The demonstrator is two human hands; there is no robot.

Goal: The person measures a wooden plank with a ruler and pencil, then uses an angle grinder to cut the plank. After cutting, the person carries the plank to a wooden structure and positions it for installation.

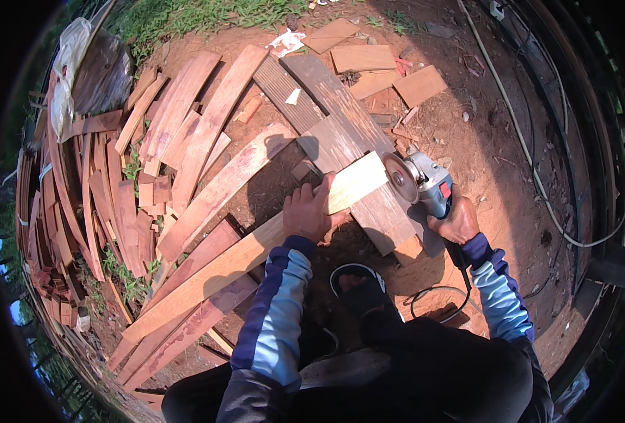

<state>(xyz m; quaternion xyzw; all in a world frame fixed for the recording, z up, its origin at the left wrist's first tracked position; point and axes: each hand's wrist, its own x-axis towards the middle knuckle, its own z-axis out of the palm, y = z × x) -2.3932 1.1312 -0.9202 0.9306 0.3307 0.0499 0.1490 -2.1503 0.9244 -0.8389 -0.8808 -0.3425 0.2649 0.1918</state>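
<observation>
My left hand (307, 211) is closed round a long pale wooden plank (358, 185), a little way back from its far end. The plank slants from the lower left up toward the middle, and its end lies over dark weathered boards (383, 218). In my right hand (459, 221) is an angle grinder (432, 185), gripped by its body, with its cord hanging below. The grinder's round disc (400, 178) stands right at the plank's end. I cannot tell whether disc and wood touch, or whether the disc spins.
Reddish planks (221, 190) and short offcuts are heaped on the left, near a clear plastic sheet (72, 67). Several cut boards (362, 58) lie on the soil ahead. A pale hose (513, 116) curves along the right. My sandalled foot (358, 282) is close below the plank.
</observation>
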